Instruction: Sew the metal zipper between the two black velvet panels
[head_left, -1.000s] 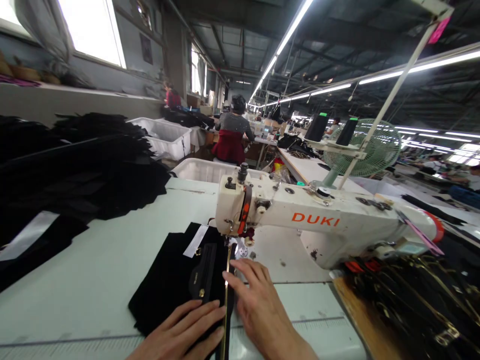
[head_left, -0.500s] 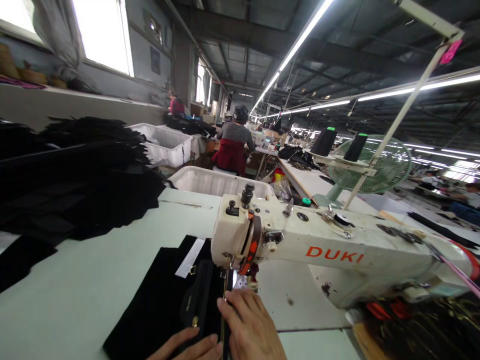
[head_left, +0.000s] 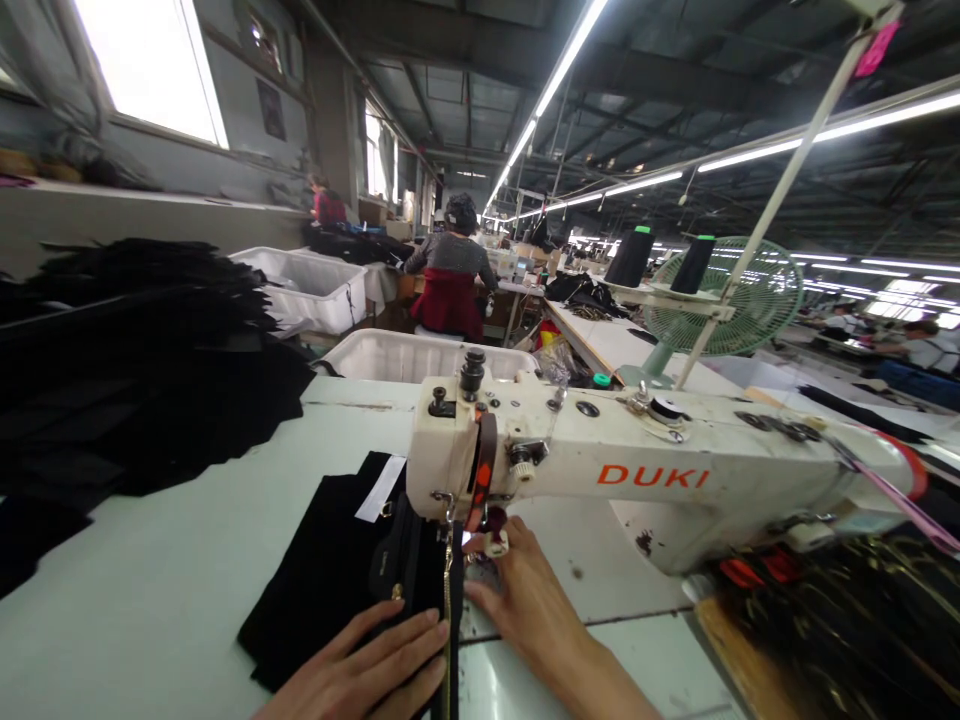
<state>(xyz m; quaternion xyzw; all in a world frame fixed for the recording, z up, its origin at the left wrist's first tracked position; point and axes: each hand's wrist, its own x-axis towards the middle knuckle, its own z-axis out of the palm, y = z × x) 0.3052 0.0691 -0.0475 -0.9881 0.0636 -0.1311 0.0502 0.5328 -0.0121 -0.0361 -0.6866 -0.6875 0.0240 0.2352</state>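
Observation:
Flat on a black fabric panel (head_left: 307, 570) lies my left hand (head_left: 375, 660), its fingers stretched out beside a brass-toned zipper (head_left: 448, 590). The panel carries a white strip (head_left: 380, 490) and a black piece with a small gold zipper pull (head_left: 397, 592). The zipper runs under the needle area of a white sewing machine (head_left: 652, 470) marked DUKI. My right hand (head_left: 517, 580) is just right of the needle, thumb and forefinger apart around a round grey part (head_left: 482, 572). Its other fingers are partly hidden behind a small whitish part.
A tall stack of black cut pieces (head_left: 150, 370) covers the table's left side. White plastic bins (head_left: 420, 352) stand beyond the machine. Thread cones (head_left: 630, 258) and a green fan (head_left: 724, 295) are at the right. A seated person (head_left: 452, 270) works ahead.
My right hand has left the fabric and moved up to the right side of the needle area. My left hand stays flat on the panel. The camera view has shifted slightly.

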